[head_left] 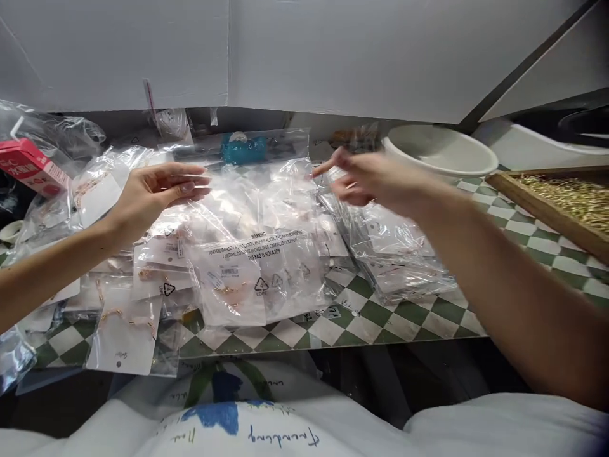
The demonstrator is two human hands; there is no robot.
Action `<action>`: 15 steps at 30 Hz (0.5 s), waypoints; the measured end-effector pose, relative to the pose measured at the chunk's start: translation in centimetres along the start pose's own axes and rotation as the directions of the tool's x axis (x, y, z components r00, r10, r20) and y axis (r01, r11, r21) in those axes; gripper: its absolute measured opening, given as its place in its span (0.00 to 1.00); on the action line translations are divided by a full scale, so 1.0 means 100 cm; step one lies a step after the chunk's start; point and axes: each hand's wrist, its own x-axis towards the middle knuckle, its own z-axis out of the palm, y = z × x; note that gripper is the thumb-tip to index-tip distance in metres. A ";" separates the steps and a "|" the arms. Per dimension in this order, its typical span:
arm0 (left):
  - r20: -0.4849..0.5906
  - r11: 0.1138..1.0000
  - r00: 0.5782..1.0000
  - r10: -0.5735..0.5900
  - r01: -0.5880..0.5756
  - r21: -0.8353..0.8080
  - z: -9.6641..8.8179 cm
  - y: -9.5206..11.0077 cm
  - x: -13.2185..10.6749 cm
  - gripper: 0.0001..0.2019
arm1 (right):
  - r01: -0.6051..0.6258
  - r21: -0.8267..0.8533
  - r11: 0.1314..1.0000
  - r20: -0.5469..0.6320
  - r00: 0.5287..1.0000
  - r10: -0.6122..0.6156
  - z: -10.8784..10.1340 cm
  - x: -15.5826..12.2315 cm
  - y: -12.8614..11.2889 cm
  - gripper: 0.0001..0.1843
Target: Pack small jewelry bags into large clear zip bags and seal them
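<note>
My left hand (pixel 155 190) hovers over the left part of a heap of clear plastic bags (pixel 247 254), fingers stretched out and holding nothing. My right hand (pixel 366 181) is over the right side of the heap, forefinger pointing left, the other fingers curled and smeared by motion; whether it holds anything is unclear. The bags hold white cards with thin gold chains. One bag at the front (pixel 259 276) shows a printed warning text. A second stack of bags (pixel 394 260) lies below my right hand.
The table has a green and white checked cover (pixel 361 317). A white bowl (pixel 440 152) stands at the back right, a wooden tray of gold pieces (pixel 566 200) at the far right. A red carton (pixel 31 168) is at the left, a teal object (pixel 243 149) behind.
</note>
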 end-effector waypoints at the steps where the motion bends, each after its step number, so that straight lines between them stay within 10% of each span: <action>1: 0.004 1.000 1.000 0.007 -0.007 -0.012 0.000 0.001 -0.001 0.08 | -0.062 -0.011 0.998 0.077 0.995 0.063 0.016 0.001 -0.002 0.37; 8: -0.017 0.992 0.997 -0.072 0.070 -0.105 -0.010 0.003 -0.008 0.11 | -0.081 0.133 0.988 -0.014 0.996 0.083 0.043 -0.011 -0.003 0.18; 15: 0.222 0.974 0.954 -0.203 0.174 0.143 -0.018 -0.014 -0.017 0.20 | -0.016 0.255 0.967 -0.141 0.989 0.054 0.044 -0.030 0.003 0.12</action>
